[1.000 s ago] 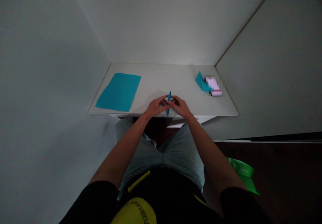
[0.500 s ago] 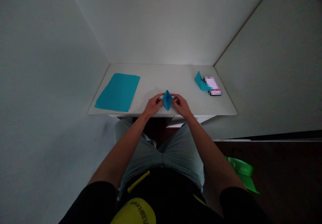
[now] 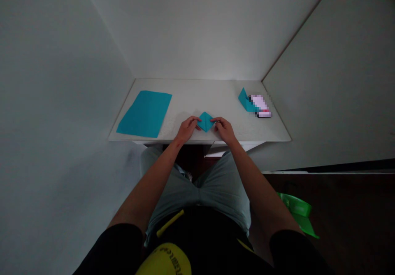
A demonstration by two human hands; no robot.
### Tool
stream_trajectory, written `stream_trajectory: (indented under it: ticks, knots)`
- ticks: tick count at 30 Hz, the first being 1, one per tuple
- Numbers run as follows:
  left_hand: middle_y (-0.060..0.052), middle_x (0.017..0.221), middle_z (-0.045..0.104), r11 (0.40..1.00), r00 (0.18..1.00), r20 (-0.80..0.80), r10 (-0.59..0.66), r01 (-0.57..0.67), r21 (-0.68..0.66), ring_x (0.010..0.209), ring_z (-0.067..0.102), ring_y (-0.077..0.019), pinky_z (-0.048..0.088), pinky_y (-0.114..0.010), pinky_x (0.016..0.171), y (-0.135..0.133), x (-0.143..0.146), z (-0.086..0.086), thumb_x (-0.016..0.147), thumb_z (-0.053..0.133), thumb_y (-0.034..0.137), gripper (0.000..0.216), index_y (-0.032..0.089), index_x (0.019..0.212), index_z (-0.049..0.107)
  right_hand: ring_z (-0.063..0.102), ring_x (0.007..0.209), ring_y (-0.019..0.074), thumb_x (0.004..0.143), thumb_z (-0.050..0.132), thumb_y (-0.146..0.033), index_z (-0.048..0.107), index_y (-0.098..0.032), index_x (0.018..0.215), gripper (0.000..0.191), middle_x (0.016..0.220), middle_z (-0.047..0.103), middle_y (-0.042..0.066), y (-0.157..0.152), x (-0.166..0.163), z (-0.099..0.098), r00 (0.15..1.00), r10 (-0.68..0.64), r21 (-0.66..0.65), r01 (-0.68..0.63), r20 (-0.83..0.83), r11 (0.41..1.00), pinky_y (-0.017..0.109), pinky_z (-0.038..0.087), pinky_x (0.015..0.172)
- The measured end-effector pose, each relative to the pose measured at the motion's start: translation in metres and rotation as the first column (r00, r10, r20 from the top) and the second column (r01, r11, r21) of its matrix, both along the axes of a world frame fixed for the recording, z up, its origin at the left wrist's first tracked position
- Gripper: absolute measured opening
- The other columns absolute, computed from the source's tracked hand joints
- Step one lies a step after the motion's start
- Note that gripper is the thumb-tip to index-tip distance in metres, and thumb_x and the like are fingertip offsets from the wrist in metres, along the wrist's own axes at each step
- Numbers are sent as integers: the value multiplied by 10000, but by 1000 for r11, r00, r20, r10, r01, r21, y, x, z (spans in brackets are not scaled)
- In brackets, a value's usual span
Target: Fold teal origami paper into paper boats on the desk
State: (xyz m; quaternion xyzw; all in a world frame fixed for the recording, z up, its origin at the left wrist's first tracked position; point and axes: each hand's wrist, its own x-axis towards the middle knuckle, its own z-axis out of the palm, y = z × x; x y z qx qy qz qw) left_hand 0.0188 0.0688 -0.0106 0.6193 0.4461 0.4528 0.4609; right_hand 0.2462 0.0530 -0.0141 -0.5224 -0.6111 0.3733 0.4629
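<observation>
A small blue folded paper [image 3: 205, 122], diamond-shaped with a crease down its middle, is between my two hands near the table's front edge. My left hand [image 3: 187, 128] pinches its left corner. At the opposite corner, the fingers of my right hand [image 3: 224, 128] are closed on the paper. Over to the left lies a larger flat blue sheet of paper [image 3: 145, 113]. Another folded blue paper [image 3: 245, 100] stands at the right of the table, partly hidden by a blurred phone [image 3: 261, 105].
The white table [image 3: 197, 92] meets walls at its back and both sides. A green plastic object [image 3: 298, 211] is on the dark floor at the lower right. My legs are under the table's front edge.
The folded paper has gone from a partly opened, hollow form to a flatter, wider diamond. My hands have moved slightly apart, to its side corners.
</observation>
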Motion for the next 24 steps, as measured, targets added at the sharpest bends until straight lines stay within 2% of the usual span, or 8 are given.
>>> stream_trajectory:
  ticks: [4, 8, 9, 11, 14, 19, 24]
  knots:
    - [15, 872, 727, 999, 999, -27, -43, 44, 11, 667, 623, -116, 483, -245, 657, 1, -1, -3, 810, 847, 370, 334, 208, 1038, 664, 530, 623, 166, 913, 698, -531, 728, -240, 1115, 355, 709, 612, -26, 0, -1, 0, 999, 38, 11, -38, 1, 999, 302, 431, 609]
    - [24, 875, 724, 997, 995, -60, -75, 77, 29, 723, 649, -137, 493, -254, 690, 0, -2, -3, 819, 842, 346, 507, 226, 1266, 635, 523, 633, 153, 868, 762, -597, 661, -252, 1279, 546, 832, 670, -17, 0, -4, 0, 999, 52, 17, -52, -15, 999, 296, 432, 601]
    - [12, 891, 737, 997, 994, -88, -69, 72, 32, 757, 665, -149, 506, -266, 716, 0, -2, -2, 851, 817, 368, 479, 225, 1277, 652, 533, 642, 157, 870, 757, -608, 671, -248, 1264, 540, 827, 674, -14, -1, -5, 0, 998, 63, 10, -64, 6, 998, 300, 438, 611]
    - [-22, 934, 765, 997, 988, -147, -53, 60, 40, 829, 689, -174, 527, -295, 777, 0, -2, 0, 935, 729, 439, 332, 211, 1177, 724, 559, 669, 168, 891, 730, -625, 711, -238, 1147, 464, 800, 679, -5, -1, -6, 2, 993, 92, -3, -92, 68, 996, 310, 454, 641]
    - [-44, 950, 791, 998, 981, -187, -50, 57, 30, 885, 705, -204, 546, -324, 827, 0, 0, 4, 1001, 622, 526, 362, 201, 996, 782, 582, 694, 177, 928, 679, -646, 714, -235, 981, 416, 791, 692, 11, -2, -8, 7, 986, 113, -9, -113, 123, 994, 319, 471, 672]
    - [-47, 1003, 826, 1000, 989, -150, 19, -19, 0, 949, 735, -227, 567, -347, 897, 2, 4, 5, 967, 687, 517, 334, 215, 987, 829, 550, 671, 167, 909, 688, -673, 676, -239, 901, 435, 791, 667, 6, -2, -9, 13, 994, 82, 10, -83, 73, 996, 314, 459, 648]
    - [-55, 991, 833, 998, 996, -50, 68, -68, 11, 939, 747, -225, 570, -355, 893, 1, 9, 6, 941, 746, 458, 258, 221, 956, 846, 520, 661, 166, 885, 710, -695, 667, -247, 868, 450, 724, 604, -15, 1, -10, 12, 999, 38, 5, -38, 0, 999, 310, 440, 630]
